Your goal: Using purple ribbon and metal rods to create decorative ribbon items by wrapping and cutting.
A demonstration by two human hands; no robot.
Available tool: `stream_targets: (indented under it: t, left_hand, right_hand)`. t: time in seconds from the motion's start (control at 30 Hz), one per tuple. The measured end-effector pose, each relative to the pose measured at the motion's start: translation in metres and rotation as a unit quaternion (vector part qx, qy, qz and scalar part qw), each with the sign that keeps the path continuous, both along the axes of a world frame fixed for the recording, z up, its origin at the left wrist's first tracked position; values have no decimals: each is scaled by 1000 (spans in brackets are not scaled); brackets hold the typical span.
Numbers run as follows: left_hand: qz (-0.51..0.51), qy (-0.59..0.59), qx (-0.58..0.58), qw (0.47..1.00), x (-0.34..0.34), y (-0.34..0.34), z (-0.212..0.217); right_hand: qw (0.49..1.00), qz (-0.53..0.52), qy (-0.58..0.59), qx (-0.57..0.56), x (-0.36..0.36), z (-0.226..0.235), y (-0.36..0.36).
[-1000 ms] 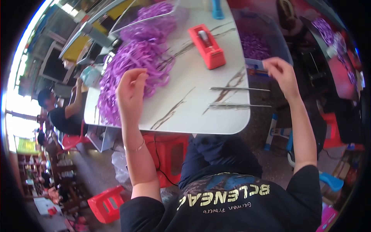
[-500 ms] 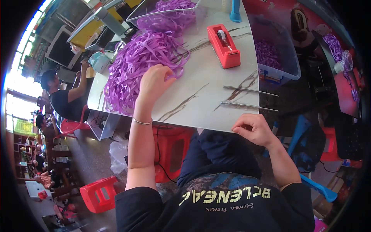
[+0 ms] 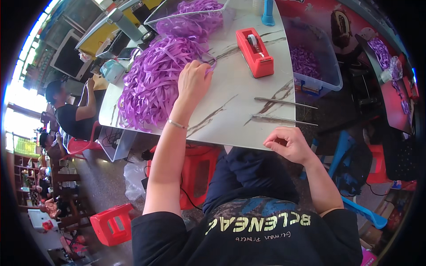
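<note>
A big tangled heap of purple ribbons (image 3: 151,82) covers the left part of a white marble-patterned table (image 3: 226,113). At the heap's right edge is my left hand (image 3: 193,84), its fingertips pinched on a purple ribbon whose looped end shows beside them. My right hand (image 3: 290,144) lies at the table's near edge with fingers curled in and thumb against them; nothing shows in it. Two thin metal rods (image 3: 284,103) lie on the table beyond that hand, sticking out past the right edge. A red tape dispenser (image 3: 255,53) with a roll stands farther back.
A clear bin (image 3: 188,17) of purple ribbons sits at the back. Another clear tub (image 3: 317,82) with purple pieces stands right of the table. A blue post-like object (image 3: 268,13) is at the far edge. Red stools (image 3: 111,224) stand below. Another person (image 3: 73,106) sits at left.
My left hand has moved right and a little away from me, along the heap's edge, and its fingers have closed on a ribbon. My right hand stays nearly in place.
</note>
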State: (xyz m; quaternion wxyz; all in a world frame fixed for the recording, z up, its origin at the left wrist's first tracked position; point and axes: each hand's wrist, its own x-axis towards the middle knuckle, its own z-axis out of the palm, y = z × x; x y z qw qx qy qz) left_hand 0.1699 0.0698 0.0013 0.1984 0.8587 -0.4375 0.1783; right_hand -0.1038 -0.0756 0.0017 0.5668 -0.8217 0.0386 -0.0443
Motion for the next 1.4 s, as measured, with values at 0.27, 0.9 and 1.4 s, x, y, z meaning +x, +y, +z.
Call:
stream_targets:
  t: [0.27,0.9,1.4]
  left_hand:
    - [33,-64,70,995,16,-28,-17]
    - [-328,332,-121,876,-171,-14,41]
    - [-494,720,-51,485,-203,11,105]
  right_hand:
    - [1000,0,-6,-14,0,-2,0]
    - [932,-119,-31,341,-1,-2,-8]
    - [978,-4,-109,176,-26,14,-29]
